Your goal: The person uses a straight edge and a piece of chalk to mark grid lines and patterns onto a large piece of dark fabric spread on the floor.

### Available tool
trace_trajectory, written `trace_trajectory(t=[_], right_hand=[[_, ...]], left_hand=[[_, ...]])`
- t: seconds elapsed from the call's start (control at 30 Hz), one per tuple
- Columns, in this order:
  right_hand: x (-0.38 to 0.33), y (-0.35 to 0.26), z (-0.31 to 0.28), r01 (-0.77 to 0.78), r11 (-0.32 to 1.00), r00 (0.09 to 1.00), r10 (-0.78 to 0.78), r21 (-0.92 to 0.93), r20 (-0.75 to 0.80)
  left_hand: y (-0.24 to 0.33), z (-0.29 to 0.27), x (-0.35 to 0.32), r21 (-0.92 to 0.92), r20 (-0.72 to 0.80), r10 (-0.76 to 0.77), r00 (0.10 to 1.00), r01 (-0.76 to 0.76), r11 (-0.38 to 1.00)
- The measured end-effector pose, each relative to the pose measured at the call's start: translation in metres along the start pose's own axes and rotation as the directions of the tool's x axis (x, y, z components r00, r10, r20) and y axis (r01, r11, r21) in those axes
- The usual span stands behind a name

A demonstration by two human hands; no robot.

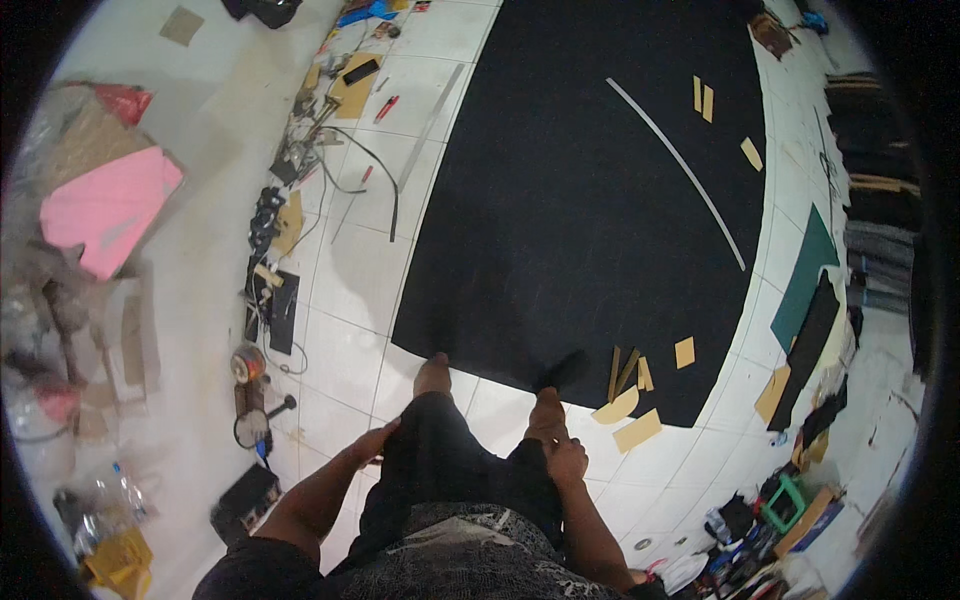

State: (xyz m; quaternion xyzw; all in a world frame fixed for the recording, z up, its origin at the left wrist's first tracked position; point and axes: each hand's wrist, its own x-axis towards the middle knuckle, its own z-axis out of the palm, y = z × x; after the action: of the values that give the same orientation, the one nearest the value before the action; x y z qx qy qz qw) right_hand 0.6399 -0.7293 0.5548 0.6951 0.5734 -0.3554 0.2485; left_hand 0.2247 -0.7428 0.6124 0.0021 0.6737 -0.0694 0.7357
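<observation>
Here at the near edge is the person, in a patterned dark shirt point(450, 545) and black shorts point(430, 455). The left hand point(378, 443) sits against the left thigh, its fingers partly hidden, so whether it holds anything cannot be told. The right hand point(567, 460) hangs beside the right knee, fingers loosely curled, and its grip cannot be made out either. Bare feet come next, left foot point(433, 375) and right foot point(546, 405), right at the near border of the big one: the black fabric sheet point(560, 220)!

And what a spread, flat across the glossy white tiles point(345, 300), matte and dark, finely textured, faintly flecked with pale specks, its long sides running away to the top of the view. At its near right corner, a cluster of tan card: a rectangular piece point(637, 431) straddling the edge, a round-sided piece point(616, 407) just beside it, narrow strips point(628, 372) fanned above, and a small four-sided piece point(684, 352) lying apart on the cloth.

Further up, a long, slim grey straightedge point(690, 165) slants over the black, bowed by the lens. Out to the left on the tiles lies a second pale strip point(432, 120), with a red cutter point(386, 109) near it. Up by the right border, slim card slips point(708, 103) lie side by side, and at the far left a dark phone point(361, 72) rests on tan board point(350, 100).
</observation>
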Motion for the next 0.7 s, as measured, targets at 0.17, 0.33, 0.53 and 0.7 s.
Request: trace_trajectory(t=[0.17,0.33,0.53,0.7], right_hand=[[-0.004,0.069,-0.056,0.061,0.981,0.991,-0.037,0.183,-0.131],[-0.012,0.161,-0.081,0.096,0.959,0.993,-0.111,0.267,0.042],[0.015,0.267,-0.084,0.183,0.970,0.950,-0.216,0.160,0.223],[0.091,0.353,-0.147,0.560,0.822,0.811,-0.569,-0.098,-0.135]], left_hand=[[-0.061,0.110,0.020,-0.406,-0.058,0.433,0.900,-0.417,0.813],[-0.117,0.166,0.066,0.092,-0.261,0.627,0.734,-0.628,0.773],[-0.093,0.233,0.060,-0.238,-0.353,0.426,0.833,-0.520,0.820],[-0.019,0.274,0.056,-0.247,-0.291,0.340,0.894,-0.413,0.876]])
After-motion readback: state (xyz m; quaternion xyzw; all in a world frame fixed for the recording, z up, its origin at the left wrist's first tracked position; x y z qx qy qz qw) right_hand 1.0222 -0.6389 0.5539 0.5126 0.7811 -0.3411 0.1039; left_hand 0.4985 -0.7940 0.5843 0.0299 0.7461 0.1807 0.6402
